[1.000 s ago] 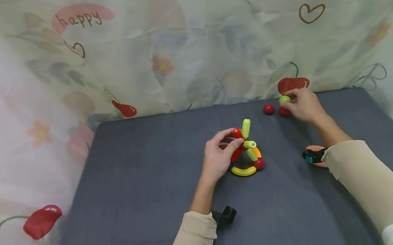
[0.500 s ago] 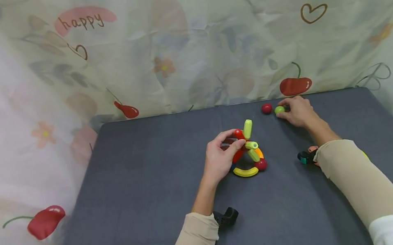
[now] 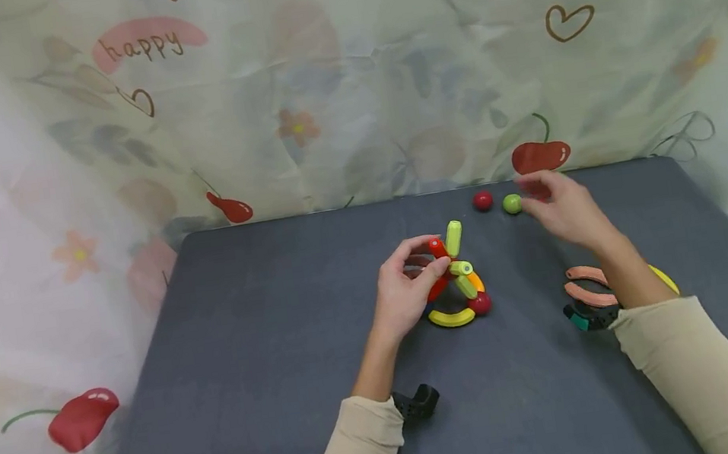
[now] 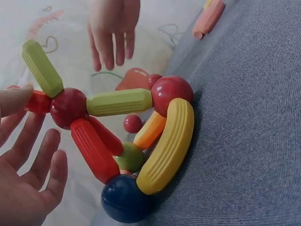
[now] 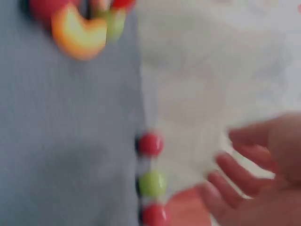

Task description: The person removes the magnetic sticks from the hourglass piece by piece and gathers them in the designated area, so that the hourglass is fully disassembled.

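In the head view my left hand [image 3: 402, 283] pinches a red stick [image 3: 436, 247] of a stick-and-ball building toy between thumb and fingers. The toy stands on a base of curved sticks, a yellow one [image 4: 168, 146] and an orange one [image 4: 149, 131] among them. Balls join the parts: a blue ball [image 4: 125, 197], a red ball [image 4: 173, 95] and a higher red ball [image 4: 68, 108]. Light green sticks [image 4: 120, 102] branch from the higher ball. My right hand [image 3: 565, 210], fingers apart and holding nothing, hovers beside a loose green ball [image 3: 512, 204] near the table's back edge.
A loose red ball [image 3: 482, 200] lies left of the green one; another red ball [image 5: 155, 215] shows in the right wrist view. Pink curved sticks [image 3: 590, 294] and a yellow curved piece [image 3: 665, 279] lie by my right forearm. A printed cloth [image 3: 348, 106] hangs behind the table.
My right hand set the green ball down between the red ones, let go and drew back slightly right. The left hand and the toy have stayed in place.
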### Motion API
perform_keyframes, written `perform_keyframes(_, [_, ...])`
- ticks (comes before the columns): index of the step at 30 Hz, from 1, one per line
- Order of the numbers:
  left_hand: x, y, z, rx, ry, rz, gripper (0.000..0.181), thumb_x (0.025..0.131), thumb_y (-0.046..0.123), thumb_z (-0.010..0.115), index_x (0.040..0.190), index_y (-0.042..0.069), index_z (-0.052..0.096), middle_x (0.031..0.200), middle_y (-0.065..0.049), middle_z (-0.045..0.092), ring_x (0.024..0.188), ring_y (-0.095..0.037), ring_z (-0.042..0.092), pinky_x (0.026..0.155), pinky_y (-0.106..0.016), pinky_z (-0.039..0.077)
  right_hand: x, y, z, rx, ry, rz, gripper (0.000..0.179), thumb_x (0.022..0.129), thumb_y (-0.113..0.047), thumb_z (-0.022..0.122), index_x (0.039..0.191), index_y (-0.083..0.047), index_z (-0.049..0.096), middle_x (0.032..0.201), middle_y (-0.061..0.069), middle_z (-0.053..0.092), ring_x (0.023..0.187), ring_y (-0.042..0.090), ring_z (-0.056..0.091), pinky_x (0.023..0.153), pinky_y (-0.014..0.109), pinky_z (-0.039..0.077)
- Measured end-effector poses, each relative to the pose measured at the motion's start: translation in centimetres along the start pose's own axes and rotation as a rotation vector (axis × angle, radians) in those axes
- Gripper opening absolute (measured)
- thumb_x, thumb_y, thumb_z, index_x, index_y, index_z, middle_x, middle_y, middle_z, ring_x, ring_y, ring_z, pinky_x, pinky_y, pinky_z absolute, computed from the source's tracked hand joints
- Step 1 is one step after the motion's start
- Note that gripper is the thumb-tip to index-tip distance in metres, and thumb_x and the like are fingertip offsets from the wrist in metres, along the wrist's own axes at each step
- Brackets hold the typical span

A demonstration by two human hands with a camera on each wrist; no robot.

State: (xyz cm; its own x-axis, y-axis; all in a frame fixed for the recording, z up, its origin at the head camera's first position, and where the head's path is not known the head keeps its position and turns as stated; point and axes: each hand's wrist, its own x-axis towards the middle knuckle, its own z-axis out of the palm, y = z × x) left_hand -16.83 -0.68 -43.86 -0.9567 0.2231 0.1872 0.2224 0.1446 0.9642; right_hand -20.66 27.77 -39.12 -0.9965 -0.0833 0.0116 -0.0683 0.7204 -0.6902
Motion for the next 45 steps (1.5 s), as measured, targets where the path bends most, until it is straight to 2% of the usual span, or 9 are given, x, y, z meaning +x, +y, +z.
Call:
perform_keyframes(6, [0.1,0.2,-0.1,0.001,0.013,0.041,0.035,0.096,0.030,0.073,0.128,0.019,0.067,0.118,-0.005,0.069,0.105,-0.025,0.065,0.089,-0.035,0.057,-3.8,-2.3,5.8,0.179,-0.170,-0.062,0.057,0.095,-0.037,0.073,0.144,-0.011,0.055,0.134,0.015,0.058,0.119,0.030,0.056,0.096,0.042,0.052])
perform_keyframes(14, [0.1,0.1,0.1,0.018,0.010,0.047,0.034,0.097,0.032,0.071,0.128,0.019,0.067,0.121,-0.005,0.069,0.108,-0.025,0.066,0.089,-0.033,0.058,-4.3,-2.8,11.0,0.254,0.030,-0.198,0.035,0.091,-0.027,0.079,0.121,-0.012,0.071,0.100,0.005,0.059,0.085,0.015,0.055,0.070,0.023,0.049])
perform_keyframes(21, [0.5,0.8,-1.4,-0.208,0.064,0.030,0.034,0.101,0.025,0.064,0.131,0.009,0.061,0.123,-0.013,0.068,0.106,-0.017,0.064,0.097,-0.029,0.055,-4.4,-2.7,12.1,0.200,0.106,-0.317,0.037,0.090,-0.022,0.080,0.124,-0.009,0.071,0.096,0.002,0.056,0.080,0.012,0.050,0.068,0.023,0.045])
perform_keyframes(23, [0.4,0.9,-2.3,-0.195,0.091,0.061,0.037,0.100,0.022,0.066,0.133,0.007,0.059,0.123,-0.014,0.067,0.107,-0.019,0.063,0.097,-0.027,0.054,-4.5,-2.7,12.1,0.192,0.110,-0.320,0.037,0.090,-0.021,0.080,0.123,-0.009,0.072,0.096,0.002,0.056,0.079,0.013,0.050,0.067,0.023,0.044])
perform_keyframes(28, [-0.7,-0.1,-5.5,-0.062,0.126,0.041,0.030,0.095,0.013,0.073,0.124,0.008,0.065,0.121,-0.010,0.068,0.106,-0.023,0.068,0.091,-0.025,0.058,-4.8,-3.0,11.9,0.188,0.102,-0.284,0.036,0.090,-0.021,0.079,0.122,-0.006,0.070,0.102,0.007,0.056,0.083,0.017,0.050,0.070,0.024,0.043])
perform_keyframes(32, [-1.6,-1.7,-9.6,0.146,0.146,-0.083,0.018,0.091,0.010,0.077,0.109,0.013,0.071,0.118,-0.006,0.073,0.101,-0.021,0.073,0.084,-0.026,0.060,-4.8,-3.3,11.7,0.195,0.094,-0.243,0.037,0.091,-0.024,0.078,0.121,-0.005,0.067,0.110,0.009,0.056,0.086,0.019,0.050,0.072,0.025,0.044])
perform_keyframes(36, [-2.7,-2.9,-14.6,0.411,0.146,-0.212,0.025,0.089,0.013,0.079,0.113,0.015,0.072,0.111,-0.007,0.074,0.093,-0.021,0.071,0.077,-0.030,0.057,-4.9,-3.6,11.8,0.199,0.085,-0.209,0.040,0.091,-0.027,0.079,0.123,-0.007,0.067,0.112,0.009,0.055,0.085,0.020,0.049,0.069,0.026,0.043])
perform_keyframes(41, [-4.7,-4.5,-20.3,0.646,0.200,-0.263,0.030,0.089,0.010,0.078,0.119,0.011,0.070,0.112,-0.012,0.072,0.095,-0.028,0.064,0.083,-0.040,0.052,-5.0,-4.0,12.0,0.158,0.108,-0.201,0.040,0.090,-0.030,0.080,0.121,-0.007,0.070,0.109,0.009,0.056,0.083,0.020,0.049,0.066,0.026,0.043])
perform_keyframes(45, [-6.4,-5.8,-22.9,0.742,0.233,-0.309,0.030,0.091,0.010,0.077,0.120,0.009,0.069,0.116,-0.016,0.072,0.107,-0.033,0.059,0.093,-0.049,0.049,-5.0,-4.2,12.1,0.127,0.124,-0.210,0.040,0.089,-0.029,0.080,0.120,-0.006,0.071,0.107,0.009,0.057,0.083,0.020,0.049,0.067,0.027,0.042])
